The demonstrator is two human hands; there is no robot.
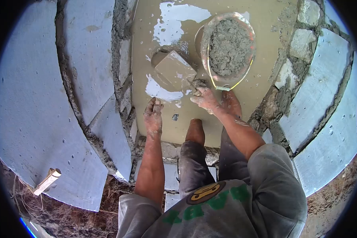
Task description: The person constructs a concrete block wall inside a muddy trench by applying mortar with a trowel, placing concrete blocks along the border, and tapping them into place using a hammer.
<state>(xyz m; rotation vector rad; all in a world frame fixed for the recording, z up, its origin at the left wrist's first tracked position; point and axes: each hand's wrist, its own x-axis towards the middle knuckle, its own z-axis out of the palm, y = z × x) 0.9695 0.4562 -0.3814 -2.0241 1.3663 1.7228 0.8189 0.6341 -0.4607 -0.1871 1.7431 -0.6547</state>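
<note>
My left hand (153, 115) hovers over muddy water (166, 127), its fingers curled together with nothing visible in them. My right hand (206, 100) is closed at a dark, mortar-caked lump (200, 83); whether this is loose mortar or part of a tool, I cannot tell. Just beyond it, a wet, mud-coated block (174, 67) with a flat top juts out of the water. A bucket (249, 59) heaped with grey mortar (231, 47) stands beside my right hand. Its wire handle hangs down on the near side, with a pale grip (222, 88).
My bare legs stand in the water. Large pale slabs with mortar joints curve along the left (87, 47) and right (321, 71). Rough stones (303, 45) line the right edge. A short wooden stake (47, 181) with string is at the lower left.
</note>
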